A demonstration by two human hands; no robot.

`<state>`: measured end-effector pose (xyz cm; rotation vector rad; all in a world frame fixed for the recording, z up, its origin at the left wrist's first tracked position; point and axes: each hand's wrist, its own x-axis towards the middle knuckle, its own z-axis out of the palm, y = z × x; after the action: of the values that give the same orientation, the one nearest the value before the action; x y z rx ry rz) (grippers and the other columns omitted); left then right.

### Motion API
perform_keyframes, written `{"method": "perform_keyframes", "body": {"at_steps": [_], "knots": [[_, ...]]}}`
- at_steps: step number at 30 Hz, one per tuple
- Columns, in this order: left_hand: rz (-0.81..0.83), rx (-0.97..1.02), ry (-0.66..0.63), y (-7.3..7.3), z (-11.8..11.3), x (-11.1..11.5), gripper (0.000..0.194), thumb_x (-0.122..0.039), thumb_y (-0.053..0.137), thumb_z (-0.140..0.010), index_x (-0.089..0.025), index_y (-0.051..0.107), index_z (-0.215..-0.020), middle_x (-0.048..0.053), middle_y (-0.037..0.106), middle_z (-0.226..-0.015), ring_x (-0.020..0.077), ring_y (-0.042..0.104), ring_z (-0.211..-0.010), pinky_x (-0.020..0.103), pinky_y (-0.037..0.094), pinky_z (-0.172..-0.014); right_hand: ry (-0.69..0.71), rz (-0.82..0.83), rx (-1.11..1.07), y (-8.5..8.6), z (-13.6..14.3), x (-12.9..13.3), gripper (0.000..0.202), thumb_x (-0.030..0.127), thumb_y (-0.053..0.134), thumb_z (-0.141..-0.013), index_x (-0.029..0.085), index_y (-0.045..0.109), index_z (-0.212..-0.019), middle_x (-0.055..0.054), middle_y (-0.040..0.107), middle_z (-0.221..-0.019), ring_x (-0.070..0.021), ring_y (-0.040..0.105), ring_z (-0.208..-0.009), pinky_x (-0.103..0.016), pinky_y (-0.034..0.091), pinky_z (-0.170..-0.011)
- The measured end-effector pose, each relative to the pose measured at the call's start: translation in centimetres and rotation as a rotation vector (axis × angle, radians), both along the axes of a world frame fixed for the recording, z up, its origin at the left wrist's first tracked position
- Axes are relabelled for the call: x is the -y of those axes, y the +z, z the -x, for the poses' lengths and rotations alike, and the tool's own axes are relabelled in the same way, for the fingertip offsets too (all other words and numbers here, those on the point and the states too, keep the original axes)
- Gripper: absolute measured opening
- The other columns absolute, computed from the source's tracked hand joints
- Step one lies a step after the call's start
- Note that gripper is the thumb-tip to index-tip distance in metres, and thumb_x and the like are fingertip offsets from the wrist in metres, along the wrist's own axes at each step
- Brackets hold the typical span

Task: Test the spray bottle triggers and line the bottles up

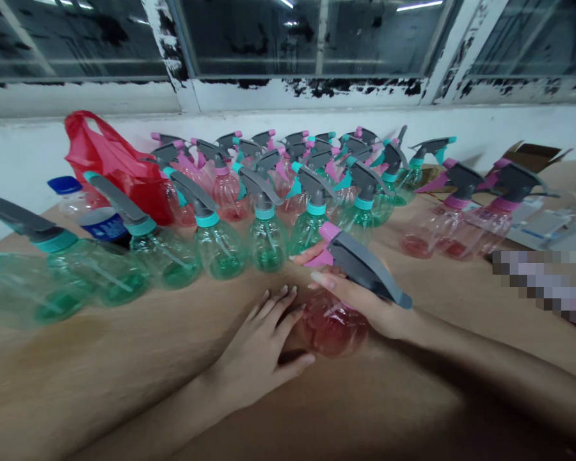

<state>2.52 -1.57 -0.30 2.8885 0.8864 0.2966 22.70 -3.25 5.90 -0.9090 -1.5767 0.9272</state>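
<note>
A pink spray bottle (336,323) with a grey and pink spray head stands on the wooden table in front of me. My right hand (360,298) is wrapped round its neck, just under the spray head. On the bottle's left side, my left hand (264,346) lies low over the table with its fingers spread, the fingertips beside the bottle's body. Just behind is a row of green spray bottles, among them one green bottle (221,256) with a teal collar.
Many more pink and green bottles stand behind, near the wall. A red plastic bag (125,173) and a blue-capped bottle (100,218) are at the left. Two pink bottles (427,230) stand at the right, near an open cardboard box (532,157) and white items.
</note>
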Motion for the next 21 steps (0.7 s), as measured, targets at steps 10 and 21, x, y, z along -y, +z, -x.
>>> {"method": "perform_keyframes", "body": {"at_steps": [10,21], "knots": [[-0.009,0.019,0.004,0.0,0.1,0.0,0.06,-0.056,0.051,-0.086,-0.014,0.047,-0.128,0.018,0.044,-0.141,0.0339,0.039,-0.131,0.054,0.037,-0.103,0.023,-0.019,-0.003,0.3,-0.1,0.0,0.024,0.038,0.064,-0.081,0.024,0.06,-0.099,-0.003,0.064,-0.101,-0.0205,0.062,-0.095,-0.038,0.051,-0.085],[0.018,0.011,0.003,-0.1,0.2,-0.1,0.062,-0.058,0.048,-0.086,-0.014,0.046,-0.13,0.018,0.043,-0.142,0.0329,0.036,-0.133,0.053,0.035,-0.105,-0.06,-0.02,0.159,1.4,-0.5,0.5,0.019,0.042,0.057,-0.086,0.025,0.058,-0.078,0.0,0.062,-0.071,-0.0161,0.058,-0.063,-0.032,0.049,-0.058]]}}
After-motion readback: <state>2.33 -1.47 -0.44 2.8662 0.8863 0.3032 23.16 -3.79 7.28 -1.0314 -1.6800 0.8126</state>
